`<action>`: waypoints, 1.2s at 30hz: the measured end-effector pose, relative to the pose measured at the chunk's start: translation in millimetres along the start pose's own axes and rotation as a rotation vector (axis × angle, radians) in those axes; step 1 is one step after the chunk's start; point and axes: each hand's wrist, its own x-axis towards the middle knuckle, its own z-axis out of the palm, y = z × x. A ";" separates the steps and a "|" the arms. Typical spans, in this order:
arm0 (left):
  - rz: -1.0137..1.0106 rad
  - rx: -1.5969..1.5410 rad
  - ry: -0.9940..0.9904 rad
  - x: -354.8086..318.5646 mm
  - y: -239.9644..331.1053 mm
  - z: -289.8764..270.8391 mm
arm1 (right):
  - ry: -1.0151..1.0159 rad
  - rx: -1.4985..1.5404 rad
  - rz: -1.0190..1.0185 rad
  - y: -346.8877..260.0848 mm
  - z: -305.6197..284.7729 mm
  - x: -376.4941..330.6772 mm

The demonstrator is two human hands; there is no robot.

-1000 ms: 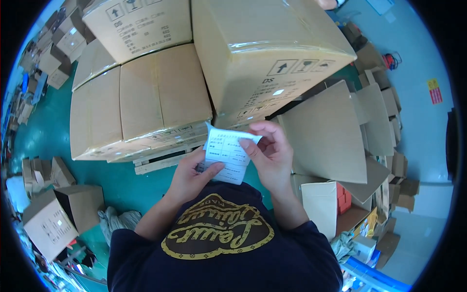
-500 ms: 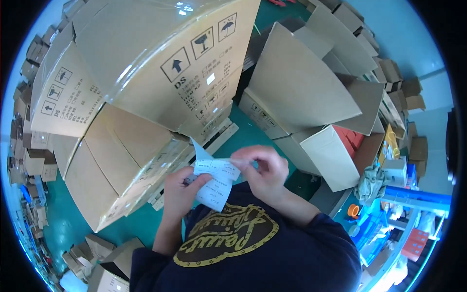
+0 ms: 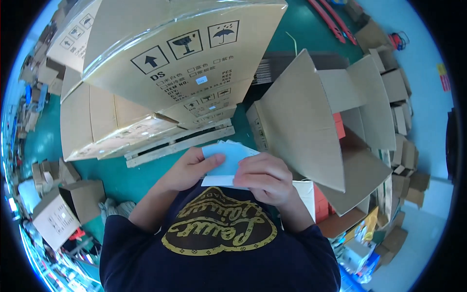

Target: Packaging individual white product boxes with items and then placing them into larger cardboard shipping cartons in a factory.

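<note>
Paper [image 3: 224, 154], thin, smooth and pale blue, with a white strip along its lower edge, sits between our hands near the centre of the frame. Our left hand [image 3: 188, 171] pinches its left side, thumb flat on the sheet; our right hand [image 3: 265, 177] clamps curled fingers on its right side. At upper left we see stiff, square-edged brown boxes [image 3: 194, 63] above a slatted wooden pallet [image 3: 180, 146]. Right of centre, an open cardboard carton [image 3: 296, 121] spreads broad, flat, matt flaps.
</note>
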 end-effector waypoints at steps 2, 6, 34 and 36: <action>0.006 -0.089 0.137 10.3 -10.5 11.1 | 0.006 0.049 -0.059 6.5 -7.5 -4.9; 0.066 -0.175 0.223 23.5 -28.1 8.2 | 0.362 0.220 -0.285 17.3 -1.5 -22.7; 0.203 0.202 0.302 54.7 -10.4 -23.9 | 0.333 0.335 0.322 165.6 -71.3 111.7; 0.200 0.186 0.324 54.7 -17.1 -23.9 | 0.360 0.332 0.263 167.7 -69.0 117.3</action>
